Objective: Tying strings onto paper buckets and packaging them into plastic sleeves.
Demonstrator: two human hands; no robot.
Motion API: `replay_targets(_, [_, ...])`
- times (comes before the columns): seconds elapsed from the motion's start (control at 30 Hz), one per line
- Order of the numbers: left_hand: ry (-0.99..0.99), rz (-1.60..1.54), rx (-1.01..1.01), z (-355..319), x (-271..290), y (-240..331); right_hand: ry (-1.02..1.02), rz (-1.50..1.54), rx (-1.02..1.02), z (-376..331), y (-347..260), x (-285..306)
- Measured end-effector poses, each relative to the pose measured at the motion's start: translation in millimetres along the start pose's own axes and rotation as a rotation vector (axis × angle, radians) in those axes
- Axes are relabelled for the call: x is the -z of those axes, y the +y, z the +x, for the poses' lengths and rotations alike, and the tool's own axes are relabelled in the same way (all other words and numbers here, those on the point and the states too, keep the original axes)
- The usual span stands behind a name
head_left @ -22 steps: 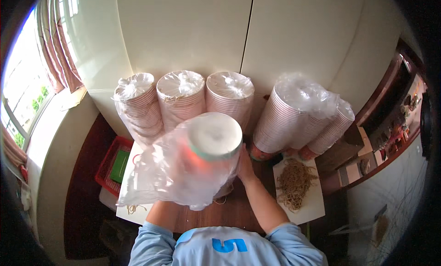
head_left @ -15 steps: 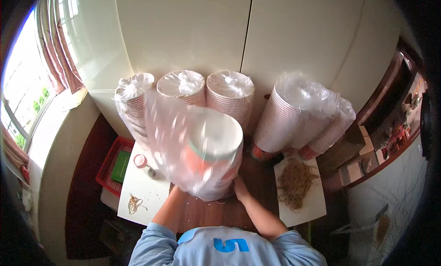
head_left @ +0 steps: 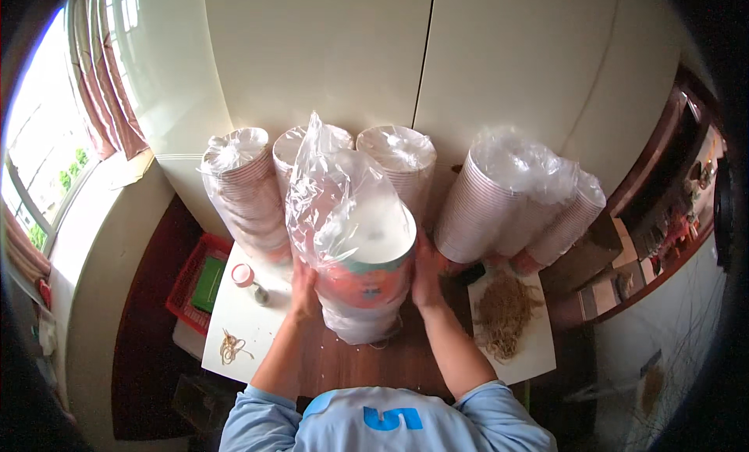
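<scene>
Head view | left hand (head_left: 305,287), right hand (head_left: 426,276): grip clasping bagged tub (head_left: 365,287) | fingers partly hidden | stack behind (head_left: 285,149) half-covered

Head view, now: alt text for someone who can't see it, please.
The person's left hand and right hand hold a bagged red and green container at a table. Behind stand bagged stacks of pale tubs; brown strands lie tangled to the right, a small jar to the left.
</scene>
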State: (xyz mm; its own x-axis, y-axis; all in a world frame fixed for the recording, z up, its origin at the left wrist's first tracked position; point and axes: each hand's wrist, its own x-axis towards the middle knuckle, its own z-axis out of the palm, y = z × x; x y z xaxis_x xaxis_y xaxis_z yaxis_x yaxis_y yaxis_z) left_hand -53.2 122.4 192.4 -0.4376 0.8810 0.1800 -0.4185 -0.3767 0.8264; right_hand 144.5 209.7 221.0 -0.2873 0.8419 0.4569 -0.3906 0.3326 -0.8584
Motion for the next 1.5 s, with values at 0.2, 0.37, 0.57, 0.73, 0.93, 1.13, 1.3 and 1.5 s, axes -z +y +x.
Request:
replay_targets(0.2, [-0.180,0.717,-0.525,-27.6,9.5,-39.6,-0.006,-0.008,-0.139,-83.9,104.7,36.6])
replay_targets(0.37, [-0.162,0.758,-0.495,-46.1,38.6,-70.0,0.050,-0.225,-0.288,-113.4,96.8,20.9])
replay_targets(0.57, [-0.211,0.776,-0.371,-67.2,62.6,-103.0,-0.038,-0.437,-0.300,-146.9,129.0,50.1])
replay_targets(0.73, [-0.341,1.056,-0.342,-91.0,101.5,-107.2,-0.461,-0.978,-0.563,-124.0,108.5,97.7])
replay_targets(0.93, [-0.311,1.119,-0.134,-140.6,110.1,-97.4,0.284,-1.113,0.085,4.8,-40.3,179.1])
replay_targets(1.13, [-0.368,1.138,0.016,-152.3,90.3,-87.0,0.300,-1.766,0.123,101.5,-165.4,199.8])
replay_targets(1.3, [-0.522,1.153,-0.051,-131.0,56.4,-60.5,0.465,-1.446,-0.037,144.1,-175.8,245.9])
replay_targets(1.5, [-0.273,0.774,0.066,-111.4,34.1,9.7,0.448,-0.555,0.282,121.3,-235.2,153.8])
